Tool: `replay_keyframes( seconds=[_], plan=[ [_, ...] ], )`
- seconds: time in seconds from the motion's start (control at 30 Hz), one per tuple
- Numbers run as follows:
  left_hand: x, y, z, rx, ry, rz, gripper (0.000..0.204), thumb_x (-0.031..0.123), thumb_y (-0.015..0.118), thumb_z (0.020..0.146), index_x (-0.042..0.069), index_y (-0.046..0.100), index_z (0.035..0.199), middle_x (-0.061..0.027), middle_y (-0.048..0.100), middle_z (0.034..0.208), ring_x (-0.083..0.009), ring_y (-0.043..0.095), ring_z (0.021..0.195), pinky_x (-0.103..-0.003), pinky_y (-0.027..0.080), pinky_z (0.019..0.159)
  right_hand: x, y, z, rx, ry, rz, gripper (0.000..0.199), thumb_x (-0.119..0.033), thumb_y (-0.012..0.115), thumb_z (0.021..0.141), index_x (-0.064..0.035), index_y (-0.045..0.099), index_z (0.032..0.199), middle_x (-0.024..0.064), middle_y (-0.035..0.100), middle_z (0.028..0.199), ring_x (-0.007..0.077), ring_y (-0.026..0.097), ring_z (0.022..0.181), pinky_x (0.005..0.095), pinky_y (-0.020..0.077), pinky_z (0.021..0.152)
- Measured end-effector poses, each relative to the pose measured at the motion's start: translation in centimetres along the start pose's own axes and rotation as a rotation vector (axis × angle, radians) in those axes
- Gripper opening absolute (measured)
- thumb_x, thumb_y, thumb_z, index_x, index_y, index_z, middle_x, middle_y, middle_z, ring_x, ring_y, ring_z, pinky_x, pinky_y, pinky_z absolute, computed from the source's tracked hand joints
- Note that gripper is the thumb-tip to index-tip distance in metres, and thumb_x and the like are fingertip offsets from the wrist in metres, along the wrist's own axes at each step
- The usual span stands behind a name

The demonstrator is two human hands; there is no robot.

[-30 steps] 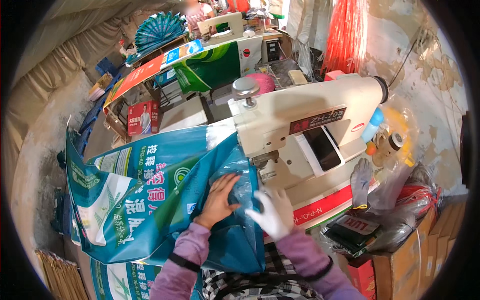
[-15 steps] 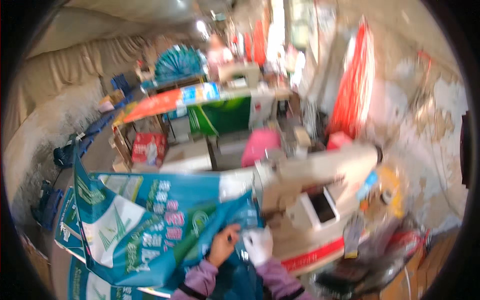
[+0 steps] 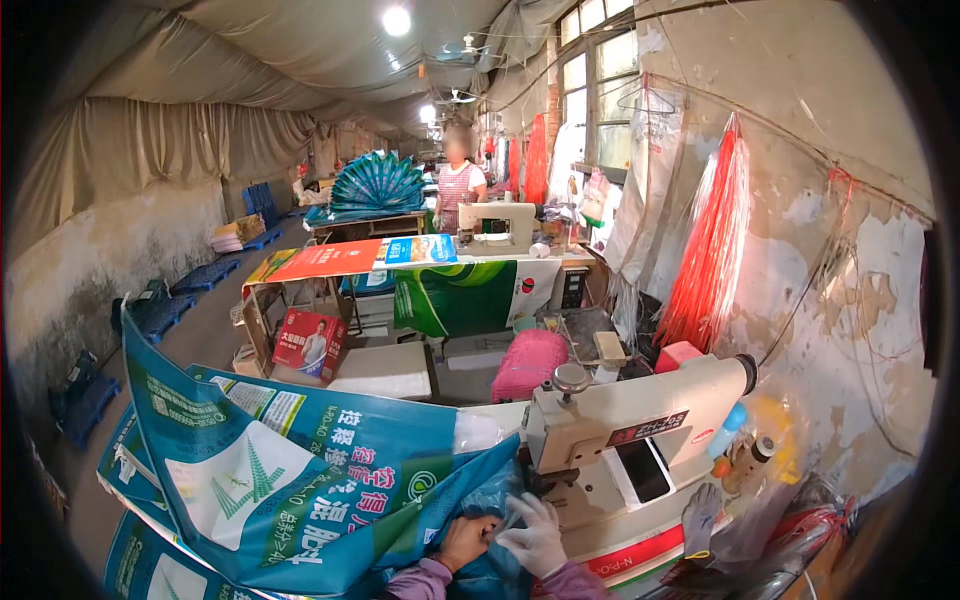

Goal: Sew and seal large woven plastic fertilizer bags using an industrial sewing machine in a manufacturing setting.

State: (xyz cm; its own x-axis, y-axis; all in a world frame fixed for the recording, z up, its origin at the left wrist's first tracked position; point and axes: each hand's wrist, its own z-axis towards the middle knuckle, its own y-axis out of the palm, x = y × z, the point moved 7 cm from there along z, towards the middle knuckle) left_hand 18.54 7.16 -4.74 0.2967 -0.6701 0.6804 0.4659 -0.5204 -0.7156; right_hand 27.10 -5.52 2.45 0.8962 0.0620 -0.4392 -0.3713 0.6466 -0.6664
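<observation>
A large teal printed woven sack (image 3: 330,490) lies across the table, its left side curling up. Its near right end is bunched beside a beige sewing machine (image 3: 640,410), and thin bluish plastic film shows there. My bare left hand (image 3: 466,543) is closed on the bunched end of the sack. Close beside it, my right hand (image 3: 535,537), in a white glove, has its fingers bent on the same film and pinches it. The fingertips of both hands nearly meet, and the folds partly hide what lies between them.
A phone (image 3: 646,472) rests against the machine, with a grey glove (image 3: 702,520) to its right. A pink cushion (image 3: 530,365) lies beyond the machine. Red strands (image 3: 710,240) hang along the right wall. Farther off, a person (image 3: 462,185) stands by another sewing machine (image 3: 497,224).
The view has tilted up and steadied, so more of the ceiling shows. Both hands sit lower in the picture, still together at the sack's bunched end. The sack's left corner stands up.
</observation>
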Motion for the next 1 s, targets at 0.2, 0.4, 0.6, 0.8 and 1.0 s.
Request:
replay_keyframes(
  seconds=[0.2,0.4,0.6,0.8,1.0],
  plan=[
    [2.5,-0.4,0.8,0.036,0.283,0.022,0.044,0.004,0.068,0.079,0.012,0.066,0.121,-0.0136,0.070,0.111,-0.0303,0.067,0.100,-0.037,0.052,0.090,3.6,1.5,1.0,-0.211,0.134,0.361,0.017,-0.029,0.070,0.086,-0.0130,0.077,0.085,0.0080,0.071,0.083,0.0280,0.068,0.078,0.0410,0.0506,0.080],
    [-0.7,3.9,1.9,-0.248,-0.247,-0.464,0.025,0.007,0.072,0.088,0.003,0.070,0.113,-0.0002,0.070,0.095,-0.0074,0.059,0.085,-0.026,0.049,0.080,4.7,2.5,0.1,-0.129,0.377,0.169,0.016,-0.022,0.067,0.087,-0.0097,0.076,0.089,0.0095,0.070,0.092,0.0295,0.067,0.084,0.0388,0.0516,0.075],
    [-0.2,3.6,1.7,0.063,-0.198,-0.391,0.020,0.018,0.075,0.088,0.012,0.076,0.107,-0.0039,0.071,0.079,-0.0095,0.062,0.071,-0.027,0.050,0.063,-0.3,-2.7,-8.9,0.026,0.182,0.115,0.029,-0.017,0.065,0.087,-0.0179,0.069,0.116,0.0131,0.063,0.118,0.0355,0.062,0.101,0.0419,0.0504,0.086],
    [1.5,2.5,2.3,0.273,-0.160,-0.064,0.027,0.029,0.079,0.079,0.025,0.076,0.106,-0.0117,0.065,0.086,-0.0301,0.066,0.075,-0.040,0.053,0.067,-9.6,-4.1,-17.0,-0.115,-0.233,0.008,0.022,-0.023,0.074,0.071,-0.0110,0.065,0.087,0.0135,0.062,0.115,0.0352,0.056,0.110,0.0522,0.0453,0.088],
    [0.1,3.3,3.5,0.253,-0.201,-0.081,0.038,0.035,0.085,0.071,0.029,0.077,0.107,-0.0186,0.066,0.103,-0.0313,0.068,0.089,-0.039,0.055,0.087,-9.6,-2.9,-16.7,-0.124,-0.142,0.350,0.030,-0.024,0.070,0.080,-0.0080,0.066,0.104,0.0149,0.063,0.111,0.0336,0.059,0.099,0.0442,0.0474,0.086]
  ],
)
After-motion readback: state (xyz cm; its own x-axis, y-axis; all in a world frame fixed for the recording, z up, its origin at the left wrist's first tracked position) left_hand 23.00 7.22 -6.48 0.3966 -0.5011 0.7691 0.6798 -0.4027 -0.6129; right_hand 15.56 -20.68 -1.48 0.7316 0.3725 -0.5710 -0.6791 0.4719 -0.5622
